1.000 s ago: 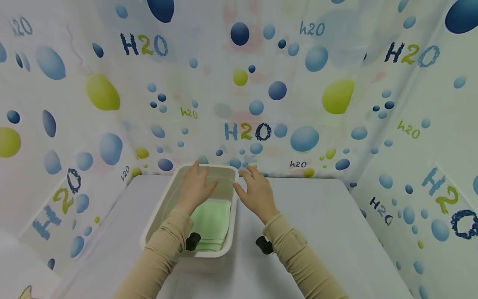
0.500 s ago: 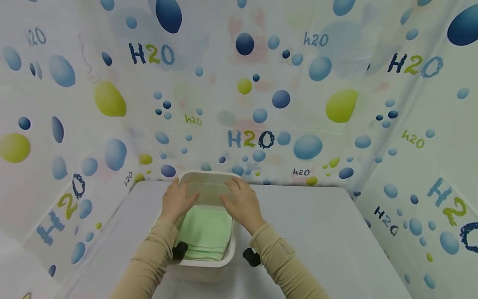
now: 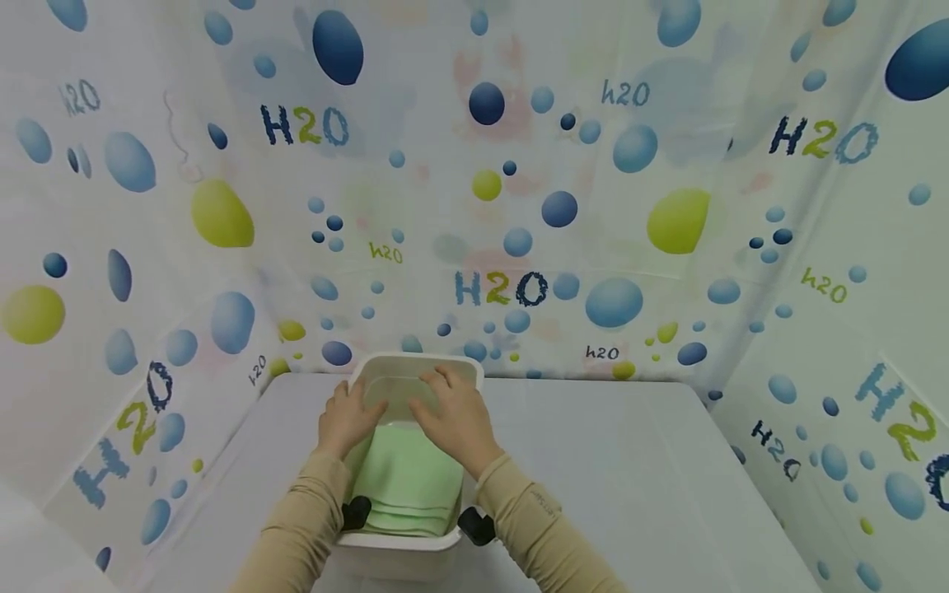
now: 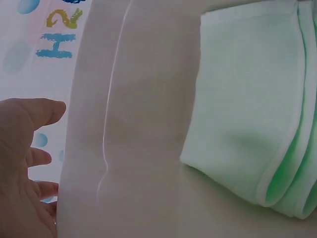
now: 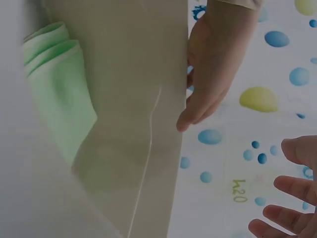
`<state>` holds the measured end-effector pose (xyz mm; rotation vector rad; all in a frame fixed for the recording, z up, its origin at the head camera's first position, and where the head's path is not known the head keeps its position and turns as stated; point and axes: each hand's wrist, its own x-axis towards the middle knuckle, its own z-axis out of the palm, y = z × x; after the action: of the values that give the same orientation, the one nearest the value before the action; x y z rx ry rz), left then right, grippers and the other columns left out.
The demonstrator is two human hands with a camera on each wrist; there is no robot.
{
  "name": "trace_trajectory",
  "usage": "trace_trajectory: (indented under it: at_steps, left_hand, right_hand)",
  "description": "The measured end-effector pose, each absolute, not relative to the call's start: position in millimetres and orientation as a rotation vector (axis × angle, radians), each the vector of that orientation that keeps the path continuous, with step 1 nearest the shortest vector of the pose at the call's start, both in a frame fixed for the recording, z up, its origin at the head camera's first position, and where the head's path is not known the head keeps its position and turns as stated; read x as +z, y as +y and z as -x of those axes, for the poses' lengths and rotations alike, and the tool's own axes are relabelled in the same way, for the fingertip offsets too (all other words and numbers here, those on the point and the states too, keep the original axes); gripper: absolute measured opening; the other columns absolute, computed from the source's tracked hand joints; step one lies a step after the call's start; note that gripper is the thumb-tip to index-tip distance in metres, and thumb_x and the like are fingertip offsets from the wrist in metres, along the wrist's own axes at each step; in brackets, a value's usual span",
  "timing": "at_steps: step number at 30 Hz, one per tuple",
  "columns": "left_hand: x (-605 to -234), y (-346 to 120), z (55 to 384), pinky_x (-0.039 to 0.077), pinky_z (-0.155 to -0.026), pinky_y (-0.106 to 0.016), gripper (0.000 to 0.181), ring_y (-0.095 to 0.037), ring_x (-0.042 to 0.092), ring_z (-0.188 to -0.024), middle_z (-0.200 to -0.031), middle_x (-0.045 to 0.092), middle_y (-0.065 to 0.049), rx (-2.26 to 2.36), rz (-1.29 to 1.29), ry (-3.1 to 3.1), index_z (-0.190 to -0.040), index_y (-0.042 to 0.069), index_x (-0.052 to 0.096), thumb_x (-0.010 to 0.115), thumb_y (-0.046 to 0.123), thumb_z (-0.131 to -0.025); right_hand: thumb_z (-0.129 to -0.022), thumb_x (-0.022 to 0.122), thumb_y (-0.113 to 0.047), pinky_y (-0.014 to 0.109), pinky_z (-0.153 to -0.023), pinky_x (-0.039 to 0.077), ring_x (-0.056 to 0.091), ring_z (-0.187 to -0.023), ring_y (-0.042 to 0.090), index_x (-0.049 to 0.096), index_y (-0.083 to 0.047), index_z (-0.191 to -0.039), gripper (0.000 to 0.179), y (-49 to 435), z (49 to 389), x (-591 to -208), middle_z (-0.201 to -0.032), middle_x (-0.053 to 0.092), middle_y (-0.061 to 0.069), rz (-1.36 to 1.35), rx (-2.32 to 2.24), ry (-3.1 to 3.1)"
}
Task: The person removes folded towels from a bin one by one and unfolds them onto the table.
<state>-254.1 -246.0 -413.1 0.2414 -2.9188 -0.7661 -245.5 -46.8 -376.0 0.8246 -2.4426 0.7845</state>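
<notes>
In the head view a white plastic bin (image 3: 404, 543) stands on the table, holding a folded pale green cloth (image 3: 408, 473). My left hand (image 3: 348, 418) is over the bin's left rim, fingers spread and loosely bent. Over the right side of the bin is my right hand (image 3: 457, 416), its thumb apart from the fingers and nothing in its grasp. The left wrist view shows the cloth (image 4: 242, 99) with its layered hemmed edges, and my left fingers beside the bin wall (image 4: 138, 124). In the right wrist view, both hands appear outside the bin's edge.
A white table (image 3: 608, 478) extends to both sides of the bin. Behind it and at the sides hangs a white curtain (image 3: 445, 165) printed with bubbles and H2O lettering. A black wrist camera (image 3: 476, 525) sits under the right sleeve, near the bin's front corner.
My left hand has shifted left from over the bin to its left rim. The right hand has moved left, from beside the bin to over it. The head view has tilted up slightly.
</notes>
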Motion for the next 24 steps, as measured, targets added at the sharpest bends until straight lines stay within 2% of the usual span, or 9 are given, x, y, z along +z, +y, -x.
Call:
trace_trajectory:
  at_steps: [6, 11, 17, 24]
  left_hand:
    - [-413.5, -253.9, 256.4, 0.039, -0.091, -0.066, 0.069, -0.058, 0.038, -0.120, -0.144, 0.023, -0.035, -0.752, -0.304, -2.971, -0.145, -0.002, 0.023, 0.047, 0.036, -0.093]
    - [-414.1, -263.5, 257.4, 0.043, -0.090, -0.060, 0.064, -0.050, 0.046, -0.119, -0.141, 0.036, -0.031, -0.824, -0.356, -2.978, -0.146, 0.005, 0.025, 0.043, 0.037, -0.095]
    - [-417.5, -273.9, 254.3, 0.033, -0.102, -0.061, 0.062, -0.048, 0.037, -0.129, -0.145, 0.036, -0.023, -1.025, -0.337, -2.922, -0.147, 0.014, 0.029, 0.036, 0.047, -0.096]
    - [-418.0, -277.3, 254.0, 0.028, -0.107, -0.059, 0.057, -0.044, 0.032, -0.134, -0.149, 0.034, -0.016, -1.199, -0.357, -2.806, -0.145, 0.021, 0.035, 0.032, 0.052, -0.096]
  right_hand:
    - [-0.090, 0.058, -0.033, 0.044, -0.094, 0.048, 0.057, -0.114, 0.031, 0.060, -0.010, -0.121, 0.038, -63.0, 248.2, -379.2, -0.129, 0.056, 0.015, -0.816, 0.847, -2.465]
    - [-0.092, 0.056, -0.032, 0.044, -0.094, 0.048, 0.056, -0.115, 0.030, 0.060, -0.008, -0.121, 0.038, -76.2, 252.0, -389.2, -0.126, 0.057, 0.014, -0.805, 1.002, -2.521]
    - [-0.093, 0.053, -0.034, 0.042, -0.093, 0.048, 0.055, -0.113, 0.029, 0.057, -0.006, -0.123, 0.041, -83.6, 258.7, -421.3, -0.125, 0.056, 0.013, -0.738, 1.297, -2.639]
    - [-0.094, 0.053, -0.035, 0.044, -0.090, 0.049, 0.054, -0.115, 0.034, 0.052, -0.004, -0.128, 0.046, -85.7, 273.4, -442.9, -0.131, 0.053, 0.019, -0.626, 1.560, -2.709]
